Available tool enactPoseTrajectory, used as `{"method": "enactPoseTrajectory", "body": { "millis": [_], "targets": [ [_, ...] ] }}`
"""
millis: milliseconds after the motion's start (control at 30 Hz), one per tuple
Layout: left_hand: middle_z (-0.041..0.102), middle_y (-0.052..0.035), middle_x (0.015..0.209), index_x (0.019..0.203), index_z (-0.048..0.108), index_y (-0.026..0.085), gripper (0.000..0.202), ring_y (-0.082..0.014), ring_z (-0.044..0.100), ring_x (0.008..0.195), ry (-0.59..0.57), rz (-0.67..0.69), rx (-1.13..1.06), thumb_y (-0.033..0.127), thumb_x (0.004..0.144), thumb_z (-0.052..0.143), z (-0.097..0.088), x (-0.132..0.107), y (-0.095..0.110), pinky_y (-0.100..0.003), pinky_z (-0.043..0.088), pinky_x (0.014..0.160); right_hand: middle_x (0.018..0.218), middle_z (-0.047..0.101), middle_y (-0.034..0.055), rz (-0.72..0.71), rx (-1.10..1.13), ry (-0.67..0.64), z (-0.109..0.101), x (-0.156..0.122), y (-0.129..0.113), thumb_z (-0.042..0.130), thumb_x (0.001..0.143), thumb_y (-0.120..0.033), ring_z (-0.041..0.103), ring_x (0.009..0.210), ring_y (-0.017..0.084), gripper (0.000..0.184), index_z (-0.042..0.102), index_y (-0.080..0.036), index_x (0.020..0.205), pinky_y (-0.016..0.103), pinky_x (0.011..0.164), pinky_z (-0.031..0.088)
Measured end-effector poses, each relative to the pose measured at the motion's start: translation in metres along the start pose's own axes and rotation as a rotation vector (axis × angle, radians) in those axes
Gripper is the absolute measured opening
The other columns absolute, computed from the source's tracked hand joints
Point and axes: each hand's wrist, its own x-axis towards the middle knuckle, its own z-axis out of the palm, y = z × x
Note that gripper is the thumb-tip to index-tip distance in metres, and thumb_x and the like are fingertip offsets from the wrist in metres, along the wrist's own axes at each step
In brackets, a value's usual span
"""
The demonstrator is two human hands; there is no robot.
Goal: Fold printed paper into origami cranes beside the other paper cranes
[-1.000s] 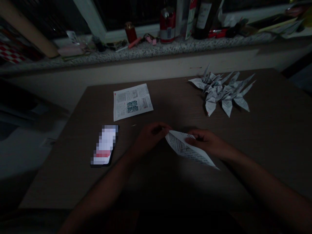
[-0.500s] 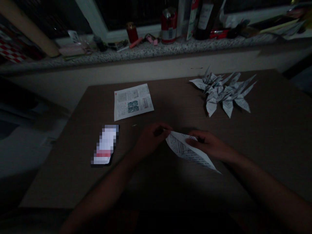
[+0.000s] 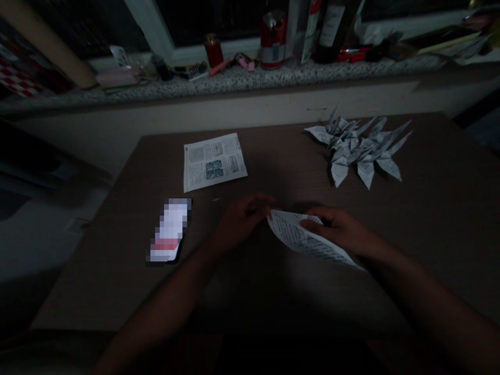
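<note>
A folded sheet of printed paper (image 3: 299,234) is held above the dark table in front of me. My right hand (image 3: 332,226) is closed on its upper edge, thumb on the near face and fingers behind. At the sheet's left corner, my left hand (image 3: 250,213) is closed in a pinch, with the fingertips partly in shadow. The lower right end of the paper runs to a thin point beneath my right wrist.
Several folded paper cranes (image 3: 363,148) cluster at the back right of the table (image 3: 128,291). A flat printed sheet (image 3: 214,162) lies at the back left, with a lit phone (image 3: 170,229) nearer. Behind, a granite sill (image 3: 234,83) carries a red can (image 3: 273,41) and a bottle (image 3: 330,31).
The held paper has turned slightly, its lower right point moving right and a little up. Its left corner has shifted slightly right. Both hands remain on it.
</note>
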Motion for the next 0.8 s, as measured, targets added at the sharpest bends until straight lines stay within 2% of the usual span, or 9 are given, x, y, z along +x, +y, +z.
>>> {"method": "enactPoseTrajectory", "body": {
  "millis": [167, 300, 367, 500, 633, 800],
  "targets": [
    [0.078, -0.0043, 0.105, 0.116, 0.071, 0.019, 0.023, -0.0198, 0.074, 0.096, 0.014, 0.076, 0.129, 0.027, 0.097, 0.061, 0.005, 0.0, 0.002, -0.032, 0.057, 0.087, 0.082, 0.072, 0.0045, -0.01, -0.065, 0.002, -0.001, 0.001, 0.003, 0.057, 0.097, -0.054, 0.065, 0.07, 0.018, 0.039, 0.072, -0.019, 0.093, 0.028, 0.059, 0.049],
    [0.077, -0.0034, 0.103, 0.108, 0.075, 0.021, 0.024, -0.0199, 0.072, 0.094, -0.092, 0.083, 0.278, 0.04, 0.095, 0.067, 0.013, -0.002, 0.003, -0.03, 0.054, 0.083, 0.076, 0.069, 0.0025, -0.103, -0.221, -0.022, 0.003, 0.002, 0.001, 0.058, 0.098, -0.049, 0.061, 0.068, 0.017, 0.034, 0.073, -0.019, 0.089, 0.028, 0.059, 0.045],
    [0.077, -0.0026, 0.102, 0.103, 0.076, 0.021, 0.022, -0.0194, 0.071, 0.093, -0.152, 0.077, 0.331, 0.04, 0.094, 0.069, 0.016, -0.003, 0.001, -0.03, 0.053, 0.084, 0.075, 0.069, 0.002, -0.124, -0.261, -0.046, 0.005, 0.002, 0.001, 0.059, 0.099, -0.047, 0.061, 0.068, 0.017, 0.033, 0.073, -0.019, 0.089, 0.028, 0.06, 0.045],
    [0.075, -0.0026, 0.098, 0.094, 0.076, 0.02, 0.018, -0.0185, 0.07, 0.091, -0.188, 0.068, 0.325, 0.035, 0.095, 0.066, 0.017, -0.001, -0.004, -0.03, 0.051, 0.084, 0.08, 0.072, 0.0034, -0.126, -0.223, -0.058, 0.008, 0.003, 0.002, 0.055, 0.101, -0.049, 0.063, 0.071, 0.018, 0.038, 0.074, -0.018, 0.091, 0.029, 0.062, 0.047],
    [0.073, -0.0025, 0.095, 0.092, 0.074, 0.019, 0.02, -0.018, 0.068, 0.088, -0.187, 0.062, 0.302, 0.037, 0.094, 0.066, 0.017, 0.0, -0.006, -0.029, 0.051, 0.081, 0.088, 0.075, 0.0038, -0.153, -0.156, -0.051, 0.011, 0.005, 0.005, 0.055, 0.102, -0.049, 0.067, 0.077, 0.018, 0.036, 0.075, -0.019, 0.096, 0.029, 0.069, 0.05],
    [0.071, -0.001, 0.091, 0.091, 0.072, 0.019, 0.014, -0.0165, 0.065, 0.085, -0.195, 0.101, 0.311, 0.03, 0.093, 0.066, 0.024, -0.002, -0.006, -0.028, 0.048, 0.079, 0.089, 0.076, 0.0032, -0.186, -0.178, -0.026, 0.016, 0.004, 0.006, 0.056, 0.103, -0.044, 0.068, 0.078, 0.018, 0.032, 0.076, -0.02, 0.097, 0.029, 0.071, 0.049]
  ]
}}
